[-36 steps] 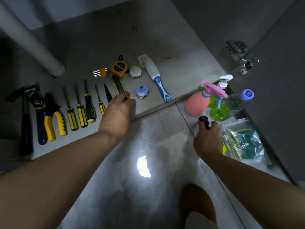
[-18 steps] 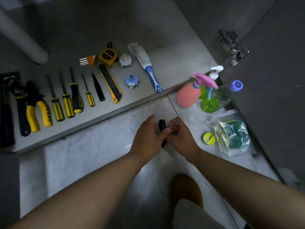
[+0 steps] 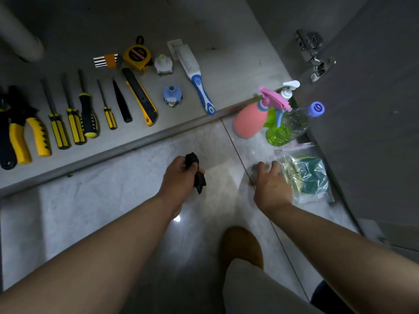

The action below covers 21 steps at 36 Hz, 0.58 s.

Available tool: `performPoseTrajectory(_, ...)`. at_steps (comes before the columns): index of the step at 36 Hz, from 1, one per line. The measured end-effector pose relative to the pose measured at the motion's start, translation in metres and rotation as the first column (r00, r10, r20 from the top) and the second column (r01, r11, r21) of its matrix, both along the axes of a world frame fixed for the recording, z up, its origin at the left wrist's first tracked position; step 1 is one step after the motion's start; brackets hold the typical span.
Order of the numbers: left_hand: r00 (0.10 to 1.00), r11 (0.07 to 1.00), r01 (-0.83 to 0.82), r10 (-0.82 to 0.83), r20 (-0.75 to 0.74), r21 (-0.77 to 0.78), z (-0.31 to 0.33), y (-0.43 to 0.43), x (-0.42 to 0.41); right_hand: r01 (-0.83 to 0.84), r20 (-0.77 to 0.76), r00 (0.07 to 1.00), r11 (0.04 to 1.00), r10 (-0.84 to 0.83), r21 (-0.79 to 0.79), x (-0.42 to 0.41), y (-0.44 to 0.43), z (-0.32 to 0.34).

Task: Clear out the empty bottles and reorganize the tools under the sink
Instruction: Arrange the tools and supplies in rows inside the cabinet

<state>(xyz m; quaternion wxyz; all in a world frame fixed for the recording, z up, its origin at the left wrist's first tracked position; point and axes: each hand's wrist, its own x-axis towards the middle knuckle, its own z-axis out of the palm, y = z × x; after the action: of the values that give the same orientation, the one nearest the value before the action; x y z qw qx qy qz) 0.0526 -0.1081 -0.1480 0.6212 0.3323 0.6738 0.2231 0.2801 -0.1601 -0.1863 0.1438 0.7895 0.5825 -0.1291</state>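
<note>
Head: black object point(image 3: 199, 182) inside left grip point(image 3: 178, 179)

Tools point(image 3: 74, 114) in a row on cabinet floor point(image 3: 226, 71), bottles point(image 3: 275, 117) to their right, bag point(image 3: 305, 175) nearer.

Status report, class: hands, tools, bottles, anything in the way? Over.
Left hand grips small black object. Right hand down beside zip bag, grip unclear. Pink spray bottle out on tiles. Screwdrivers lined up in cabinet.
</note>
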Motion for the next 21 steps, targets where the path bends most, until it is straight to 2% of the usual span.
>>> performPoseTrajectory(4,0.996,1.000,-0.024,0.024,0.089,-0.002,0.003,-0.001,-0.007,-0.006,0.097,0.995,0.992,0.018,-0.123,0.004,-0.002,-0.002)
performPoseTrajectory(9,0.970,0.995,-0.048,0.068,0.232,-0.092,0.018,0.004,-0.019,-0.087,0.066,0.994,0.993,0.092,-0.078,0.007,-0.003,0.000)
performPoseTrajectory(11,0.973,0.997,0.015,0.002,0.232,-0.071,0.027,0.013,-0.030,-0.145,0.012,0.989,0.989,0.145,-0.038,0.002,0.000,0.004)
performPoseTrajectory(13,0.970,0.991,0.136,-0.130,0.207,-0.014,0.037,0.023,-0.043,-0.245,-0.103,0.964,0.969,0.246,0.025,-0.006,0.004,0.011)
performPoseTrajectory(16,0.951,0.966,0.250,-0.257,0.172,0.061,0.054,0.039,-0.057,-0.362,-0.331,0.852,0.913,0.407,0.191,-0.027,0.015,0.031)
performPoseTrajectory(19,0.950,0.961,0.231,-0.256,0.178,0.153,0.070,0.055,-0.064,-0.299,-0.493,0.740,0.880,0.458,0.369,-0.048,0.039,0.056)
performPoseTrajectory(21,0.961,0.962,0.169,-0.210,0.180,0.216,0.078,0.063,-0.069,-0.198,-0.513,0.717,0.843,0.473,0.501,-0.057,0.066,0.070)
